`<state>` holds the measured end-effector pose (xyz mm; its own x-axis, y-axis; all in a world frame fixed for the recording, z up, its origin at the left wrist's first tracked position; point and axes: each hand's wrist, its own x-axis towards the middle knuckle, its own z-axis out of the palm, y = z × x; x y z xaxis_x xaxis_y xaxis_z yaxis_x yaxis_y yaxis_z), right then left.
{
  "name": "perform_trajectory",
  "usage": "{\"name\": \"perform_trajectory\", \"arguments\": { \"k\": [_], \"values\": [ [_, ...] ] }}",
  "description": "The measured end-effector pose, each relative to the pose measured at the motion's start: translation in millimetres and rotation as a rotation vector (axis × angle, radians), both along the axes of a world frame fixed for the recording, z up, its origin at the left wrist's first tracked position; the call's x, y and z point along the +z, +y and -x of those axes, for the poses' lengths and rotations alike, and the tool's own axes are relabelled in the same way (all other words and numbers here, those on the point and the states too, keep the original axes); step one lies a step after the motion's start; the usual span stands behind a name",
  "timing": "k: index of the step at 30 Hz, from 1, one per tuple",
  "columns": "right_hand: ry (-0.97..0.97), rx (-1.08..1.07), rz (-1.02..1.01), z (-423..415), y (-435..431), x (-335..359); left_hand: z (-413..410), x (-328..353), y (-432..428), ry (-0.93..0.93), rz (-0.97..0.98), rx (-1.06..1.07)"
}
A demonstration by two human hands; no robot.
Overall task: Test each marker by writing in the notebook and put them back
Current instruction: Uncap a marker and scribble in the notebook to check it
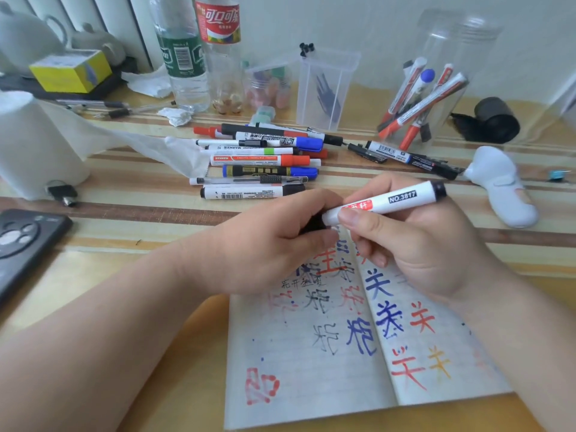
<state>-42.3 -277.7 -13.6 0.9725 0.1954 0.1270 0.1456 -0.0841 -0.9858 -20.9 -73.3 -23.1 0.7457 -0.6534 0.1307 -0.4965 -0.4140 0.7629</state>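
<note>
The white marker [386, 202] labelled NO.3817 was held tilted above the top of the open notebook [311, 363], its black end pointing up to the right. The right hand [414, 244] curled its fingers round the barrel; the left hand [265, 244] pinched the black cap [313, 224] at the lower end, though whether the cap was seated could not be told. The pages carried red, blue, black and yellow characters. Behind lay a pile of markers [258, 160] on the striped table [140, 213], a clear jar [436, 88] holding more markers to the right, and a phone [21, 241] at the left edge
</note>
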Motion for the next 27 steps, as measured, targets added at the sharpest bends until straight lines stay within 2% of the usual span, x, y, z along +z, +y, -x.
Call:
{"name": "perform_trajectory", "arguments": {
  "k": [8, 11, 16, 19, 23, 27],
  "values": [
    [-0.049, 0.008, -0.064, 3, -1, 4, 3, 7, -10, -0.058, 0.003, -0.003],
    [-0.085, 0.031, -0.087, 3, -7, 8, 3, 9, -6, -0.017, 0.013, -0.012],
    [-0.04, -0.021, -0.191, -6, -28, 15, 0, 13, 9, -0.018, -0.378, -0.028],
    [0.003, 0.068, -0.01, -3, -31, 14, 2, 16, 4, -0.056, -0.566, -0.031],
    [0.05, 0.267, 0.29, 6, -21, 11, 7, 18, -4, -0.165, -0.677, 0.003],
    [0.076, 0.264, 0.325, 5, -19, 13, 8, 22, -5, -0.102, -0.73, 0.021]
  ]
}}
